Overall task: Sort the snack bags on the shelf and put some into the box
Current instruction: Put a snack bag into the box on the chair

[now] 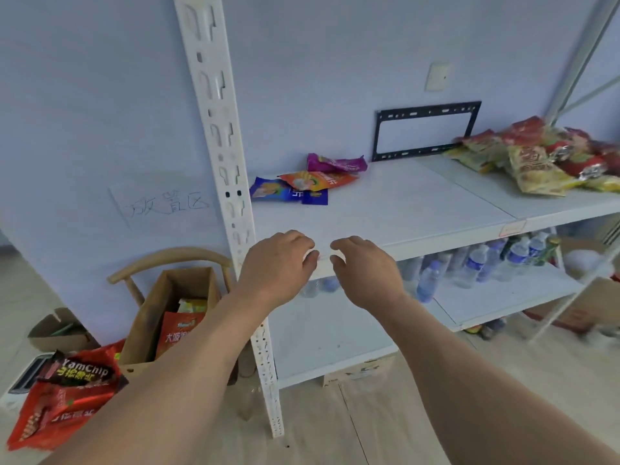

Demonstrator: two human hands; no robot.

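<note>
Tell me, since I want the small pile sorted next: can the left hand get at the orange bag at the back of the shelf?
Probably yes. The left hand hovers empty at the shelf front edge, and only bare shelf lies between it and the orange bag, which sits on top of the blue bags.

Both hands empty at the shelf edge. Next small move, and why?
Probably reach the left hand forward to the orange bag: it lies on top of the small pile nearest both hands, and the right hand holds nothing either.
</note>
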